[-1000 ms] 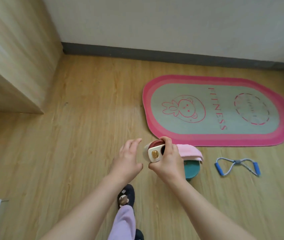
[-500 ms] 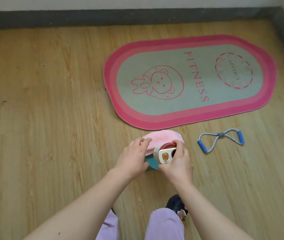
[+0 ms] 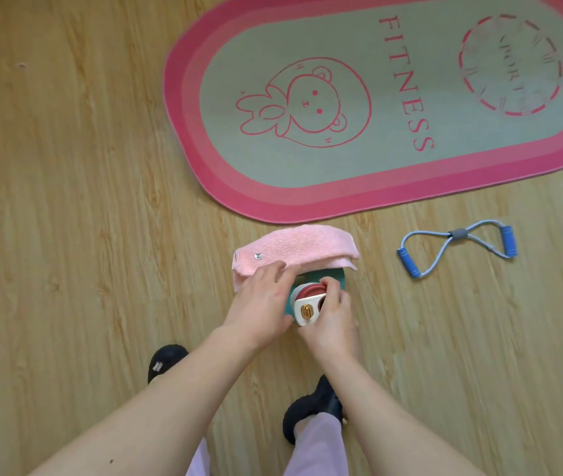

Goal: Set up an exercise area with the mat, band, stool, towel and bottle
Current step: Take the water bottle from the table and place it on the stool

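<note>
My right hand (image 3: 329, 321) grips the white bottle (image 3: 307, 309) with the red lid, holding it over the teal stool (image 3: 338, 276). A folded pink towel (image 3: 290, 252) lies across the stool's far half. My left hand (image 3: 262, 304) rests with straight fingers on the towel's near edge and the stool, just left of the bottle. The pink-rimmed grey mat (image 3: 393, 97) printed FITNESS lies flat on the floor beyond. A blue figure-eight band (image 3: 458, 250) lies on the floor to the right of the stool.
Bare wooden floor (image 3: 67, 235) stretches to the left. My two feet in dark slippers (image 3: 166, 364) stand just behind the stool, with lilac trouser legs (image 3: 317, 444) below.
The view has dropped closer over the stool. My right hand has brought the bottle down over the stool's near half, and my left hand has come to rest on the towel's edge.
</note>
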Motion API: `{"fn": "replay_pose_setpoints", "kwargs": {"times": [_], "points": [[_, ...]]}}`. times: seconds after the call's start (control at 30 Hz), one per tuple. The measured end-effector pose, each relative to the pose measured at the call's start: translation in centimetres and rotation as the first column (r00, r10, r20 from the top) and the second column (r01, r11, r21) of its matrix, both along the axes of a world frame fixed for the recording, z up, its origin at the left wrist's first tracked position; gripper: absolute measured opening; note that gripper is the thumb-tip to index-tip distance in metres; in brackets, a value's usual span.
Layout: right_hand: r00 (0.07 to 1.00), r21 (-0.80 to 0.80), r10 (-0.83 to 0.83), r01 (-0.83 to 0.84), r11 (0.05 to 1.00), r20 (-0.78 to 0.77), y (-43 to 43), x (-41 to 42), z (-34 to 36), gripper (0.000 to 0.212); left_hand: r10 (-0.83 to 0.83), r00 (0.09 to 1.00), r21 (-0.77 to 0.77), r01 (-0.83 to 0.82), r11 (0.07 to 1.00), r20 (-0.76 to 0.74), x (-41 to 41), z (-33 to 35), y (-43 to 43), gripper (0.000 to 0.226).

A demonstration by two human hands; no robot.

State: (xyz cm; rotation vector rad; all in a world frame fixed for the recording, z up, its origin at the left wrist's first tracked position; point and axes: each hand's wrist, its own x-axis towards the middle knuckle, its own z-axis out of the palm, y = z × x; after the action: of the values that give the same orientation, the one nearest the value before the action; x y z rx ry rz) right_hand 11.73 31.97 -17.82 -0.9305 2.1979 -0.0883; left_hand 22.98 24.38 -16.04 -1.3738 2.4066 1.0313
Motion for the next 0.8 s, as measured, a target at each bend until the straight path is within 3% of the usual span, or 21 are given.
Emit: {"fn": "replay_pose_setpoints", "kwargs": {"times": [0.37, 0.63, 0.8], "points": [[0.996, -0.033, 0.084, -0.084, 0.996, -0.01, -0.5, 0.3, -3.2, 0.075, 0.012, 1.0, -0.023, -0.011, 1.0, 0.011, 0.0, -3.0, 0.6, 0.069], [0.987, 0.044, 0.162, -0.163, 0.986, 0.02, -0.4, -0.3, -1.4, 0.095, -0.024, 0.999, 0.003, 0.024, 1.0, 0.033, 0.7, -1.4, 1.0, 0.082], [0.991, 0.059, 0.135, -0.135, 0.989, 0.006, -0.4, -3.2, 1.8, 0.09, -0.046, 0.997, 0.008, 0.045, 0.999, 0.062, -0.9, 1.3, 0.6, 0.074]]}}
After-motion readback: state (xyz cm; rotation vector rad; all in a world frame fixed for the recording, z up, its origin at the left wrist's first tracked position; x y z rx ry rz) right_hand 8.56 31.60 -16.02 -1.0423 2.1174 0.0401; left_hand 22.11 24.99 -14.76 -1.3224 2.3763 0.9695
